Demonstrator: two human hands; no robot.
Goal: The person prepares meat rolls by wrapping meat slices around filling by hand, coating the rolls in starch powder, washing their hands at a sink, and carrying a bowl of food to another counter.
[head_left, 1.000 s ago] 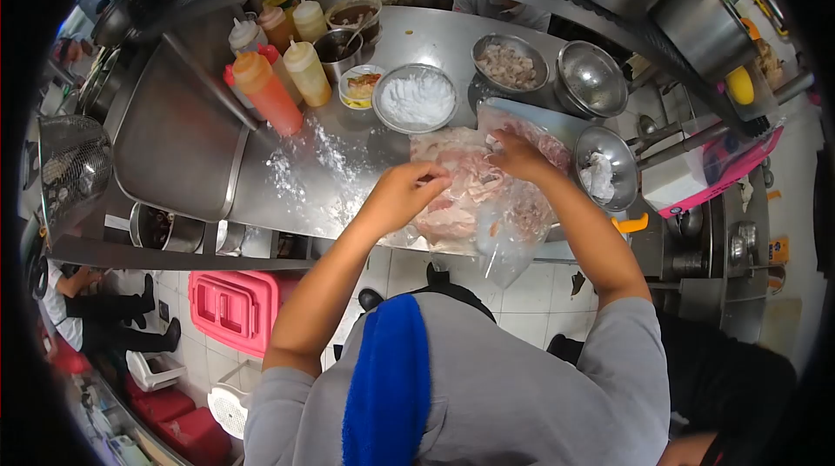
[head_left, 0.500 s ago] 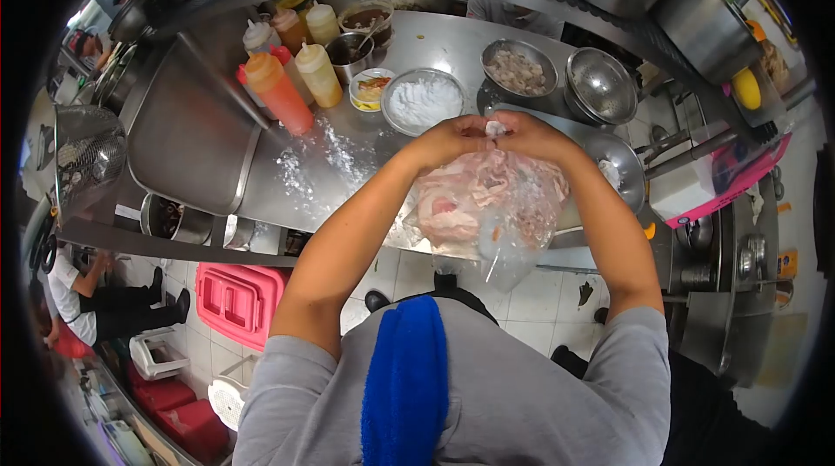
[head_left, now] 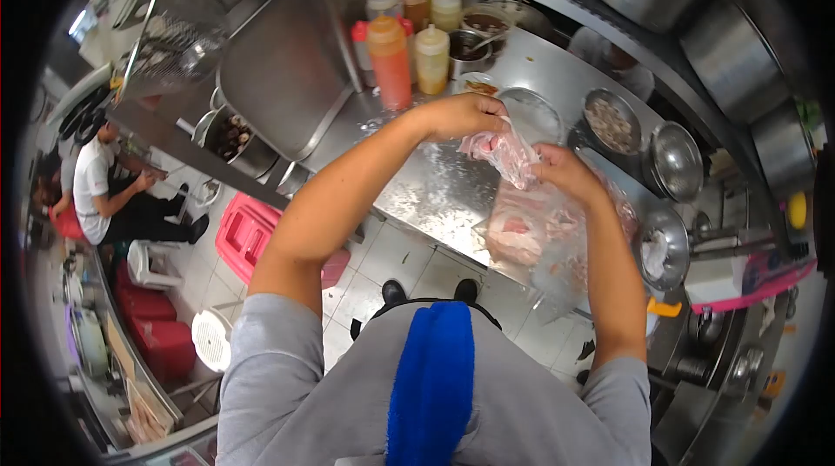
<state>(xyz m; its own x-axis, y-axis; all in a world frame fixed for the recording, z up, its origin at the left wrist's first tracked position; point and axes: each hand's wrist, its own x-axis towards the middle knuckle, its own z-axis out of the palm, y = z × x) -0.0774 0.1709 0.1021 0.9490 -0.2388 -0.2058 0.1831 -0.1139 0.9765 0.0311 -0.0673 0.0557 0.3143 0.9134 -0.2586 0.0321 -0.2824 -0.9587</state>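
Note:
Between my hands hangs a thin, pale pink piece of raw meat (head_left: 506, 156). My left hand (head_left: 470, 116) pinches its upper end, fingers closed. My right hand (head_left: 564, 172) grips its lower right side with thumb and fingers. Below and to the right, a clear plastic bag (head_left: 557, 279) lies at the counter's front edge with more raw meat (head_left: 519, 227) in and on it. Just behind my hands stands a metal bowl (head_left: 559, 109) of white powder, partly hidden by the left hand.
Squeeze bottles (head_left: 389, 62) stand at the back left beside a sauce pot (head_left: 468, 50). White powder is scattered on the steel counter (head_left: 417, 179). Further right are a bowl of pale pieces (head_left: 612, 121) and a colander (head_left: 675, 162). A person (head_left: 109, 188) sits at far left.
My hands have moved apart, with the piece of meat now stretched between them, left of the bag. The view has turned, and the counter appears further right.

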